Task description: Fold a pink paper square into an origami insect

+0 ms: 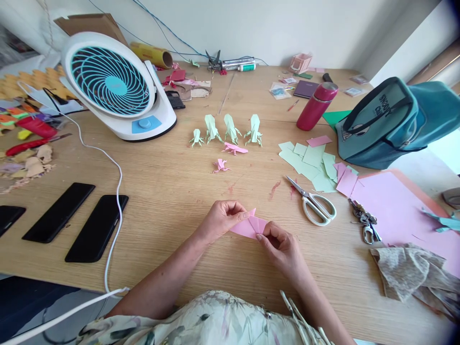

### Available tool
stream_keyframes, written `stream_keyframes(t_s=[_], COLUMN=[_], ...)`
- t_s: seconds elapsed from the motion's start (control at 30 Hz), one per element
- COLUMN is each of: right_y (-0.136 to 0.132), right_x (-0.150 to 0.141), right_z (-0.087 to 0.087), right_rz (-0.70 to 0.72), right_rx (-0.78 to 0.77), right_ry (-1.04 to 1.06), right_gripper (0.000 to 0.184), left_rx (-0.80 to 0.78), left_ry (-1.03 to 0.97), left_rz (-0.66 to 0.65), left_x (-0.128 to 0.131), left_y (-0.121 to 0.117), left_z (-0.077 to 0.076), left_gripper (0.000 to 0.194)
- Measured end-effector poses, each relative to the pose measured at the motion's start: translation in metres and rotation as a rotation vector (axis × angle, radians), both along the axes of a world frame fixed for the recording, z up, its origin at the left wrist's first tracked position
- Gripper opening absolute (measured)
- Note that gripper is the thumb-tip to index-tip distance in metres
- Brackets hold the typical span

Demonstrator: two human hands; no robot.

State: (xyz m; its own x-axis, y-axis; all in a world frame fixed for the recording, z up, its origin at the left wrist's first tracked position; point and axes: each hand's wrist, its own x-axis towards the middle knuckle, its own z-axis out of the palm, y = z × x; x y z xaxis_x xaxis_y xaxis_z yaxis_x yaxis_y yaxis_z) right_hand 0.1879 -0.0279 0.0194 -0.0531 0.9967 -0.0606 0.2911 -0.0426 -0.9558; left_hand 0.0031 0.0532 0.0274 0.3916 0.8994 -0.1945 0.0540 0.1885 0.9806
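Note:
Both hands hold one small piece of folded pink paper (247, 228) just above the wooden table. My left hand (227, 218) pinches its left side, thumb on top. At the right end, my right hand (282, 245) grips it between thumb and fingers. A pointed flap sticks up from its upper edge, and creases run across the middle. Beyond the hands stand a pink folded-paper figure (221, 166) and a longer pink one (235, 149). Several pale green paper insects (232, 128) are lined up behind them. White-handled scissors (316, 206) lie open to the right of my right hand.
Green paper pieces (312, 160) and a pink sheet (391, 206) lie to the right, near keys (365, 221), a cloth (413, 270), a red bottle (316, 106) and a teal bag (381, 124). Leftward are a fan (115, 86), a white cable (120, 191) and dark phones (97, 229).

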Motion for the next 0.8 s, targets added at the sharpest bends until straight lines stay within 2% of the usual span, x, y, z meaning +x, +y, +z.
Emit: stream_keyframes(t_s=[0.17, 0.37, 0.53, 0.8], right_y=[-0.001, -0.001, -0.002, 0.0], right_x=[0.007, 0.012, 0.006, 0.007], right_z=[0.002, 0.0, -0.003, -0.007], right_rz=[0.064, -0.088, -0.004, -0.201], right_rx=[-0.046, -0.074, -0.076, -0.095], right_ry=[-0.007, 0.21, 0.151, 0.345], right_gripper=[0.027, 0.029, 0.027, 0.036], left_rx=[0.006, 0.0, 0.067, -0.05], left_ry=[0.019, 0.066, 0.098, -0.035], left_rz=[0.004, -0.108, -0.209, -0.09], left_x=[-0.004, -0.002, 0.007, 0.004], left_y=[0.004, -0.002, -0.013, -0.004], left_z=[-0.002, 0.001, 0.004, -0.002], left_gripper=[0.035, 0.029, 0.023, 0.037])
